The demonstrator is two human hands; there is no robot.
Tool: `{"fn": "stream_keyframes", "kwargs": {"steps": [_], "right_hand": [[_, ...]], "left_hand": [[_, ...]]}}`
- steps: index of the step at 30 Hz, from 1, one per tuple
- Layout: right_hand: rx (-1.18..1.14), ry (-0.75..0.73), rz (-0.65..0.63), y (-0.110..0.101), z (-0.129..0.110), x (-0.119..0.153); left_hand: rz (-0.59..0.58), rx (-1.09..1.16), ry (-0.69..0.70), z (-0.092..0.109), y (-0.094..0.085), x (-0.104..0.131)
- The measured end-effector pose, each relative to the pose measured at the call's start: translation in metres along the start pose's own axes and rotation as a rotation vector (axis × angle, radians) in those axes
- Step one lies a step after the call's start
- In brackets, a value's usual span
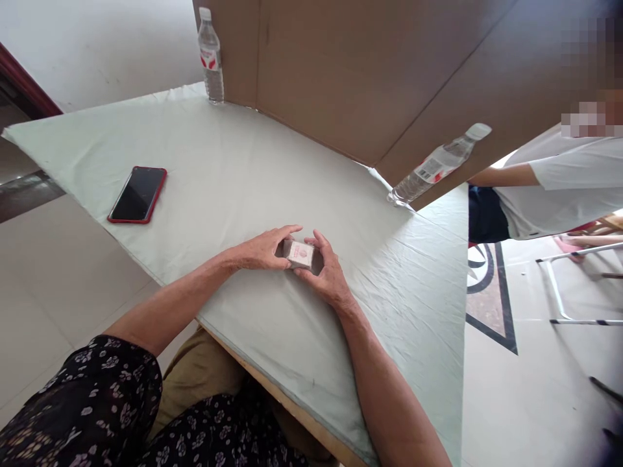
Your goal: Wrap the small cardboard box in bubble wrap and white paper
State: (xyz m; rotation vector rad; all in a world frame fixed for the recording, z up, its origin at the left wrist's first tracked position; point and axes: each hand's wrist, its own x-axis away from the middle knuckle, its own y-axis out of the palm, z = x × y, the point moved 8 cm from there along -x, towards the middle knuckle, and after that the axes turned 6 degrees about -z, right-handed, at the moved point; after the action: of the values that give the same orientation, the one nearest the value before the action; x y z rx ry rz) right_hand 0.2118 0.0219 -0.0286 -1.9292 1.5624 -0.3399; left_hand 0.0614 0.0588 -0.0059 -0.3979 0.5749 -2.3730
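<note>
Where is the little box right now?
In the head view, the little box is near the middle, between the left hand and right hand, to the right of the phone.

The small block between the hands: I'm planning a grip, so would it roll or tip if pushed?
The small block probably won't roll, given its flat faces. Its low, squat shape suggests sliding rather than tipping.
</note>
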Motion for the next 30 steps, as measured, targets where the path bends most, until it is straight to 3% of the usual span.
{"fn": "stream_keyframes", "kwargs": {"steps": [5,10,16,22,30], "right_hand": [[-0.065,0.007,0.117,-0.007,0.0,0.008],[-0.021,0.003,0.063,-0.007,-0.001,0.012],[-0.03,-0.042,0.203,-0.026,-0.009,0.016],[0.245,-0.141,0.287,-0.034,-0.029,0.015],[0.696,-0.348,0.128,-0.028,-0.072,-0.002]], "left_hand": [[0.046,0.081,0.062,0.007,0.006,-0.004],[0.005,-0.075,0.082,0.009,0.009,-0.004],[0.032,-0.051,-0.025,0.004,-0.002,0.001],[0.052,-0.12,-0.007,0.006,0.001,-0.002],[0.074,-0.099,0.023,0.004,0.002,-0.006]]}}
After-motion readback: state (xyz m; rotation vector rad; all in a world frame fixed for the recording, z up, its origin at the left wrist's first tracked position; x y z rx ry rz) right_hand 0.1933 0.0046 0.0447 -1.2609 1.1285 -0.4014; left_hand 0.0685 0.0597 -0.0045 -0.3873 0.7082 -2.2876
